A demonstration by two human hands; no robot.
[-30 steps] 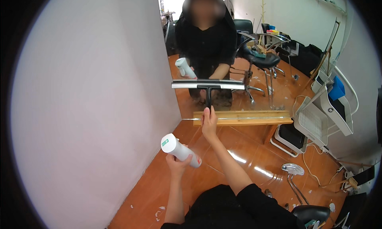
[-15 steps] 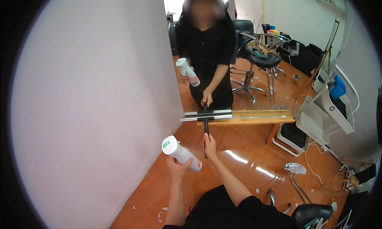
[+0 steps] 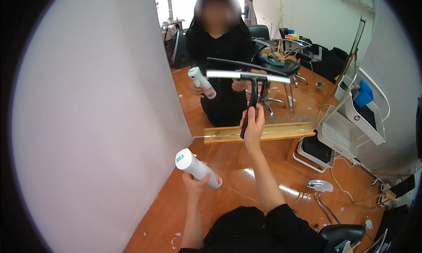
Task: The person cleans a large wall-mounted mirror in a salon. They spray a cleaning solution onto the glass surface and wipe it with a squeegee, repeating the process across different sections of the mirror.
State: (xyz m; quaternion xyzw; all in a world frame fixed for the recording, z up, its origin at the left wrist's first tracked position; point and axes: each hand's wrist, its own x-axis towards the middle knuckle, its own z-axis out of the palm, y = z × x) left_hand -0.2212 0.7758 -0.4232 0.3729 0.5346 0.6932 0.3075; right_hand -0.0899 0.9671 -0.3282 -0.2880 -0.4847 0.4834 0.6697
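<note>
My left hand [image 3: 194, 182] is closed round a white spray bottle [image 3: 198, 168] with a green label on its top and red print low on its side. It is tilted, its top toward the upper left. My right hand [image 3: 254, 128] grips the black handle of a squeegee [image 3: 253, 92], thumb along the handle. The squeegee's long silver bar is raised in front of a large wall mirror [image 3: 268, 114]. Whether its blade touches the glass I cannot tell. Both tools and my own body show in the reflection.
Below the mirror runs a narrow wooden ledge [image 3: 281, 134]. A white tiered trolley [image 3: 340, 132] with a blue bin [image 3: 364, 94] stands to the right. At lower right is a black chair [image 3: 342, 232] with a metal footrest [image 3: 320, 186]. White scraps lie on the orange tiled floor [image 3: 237, 174].
My right hand has lifted the squeegee from the ledge level up along the mirror and a little to the right. My left hand keeps the spray bottle in nearly the same place.
</note>
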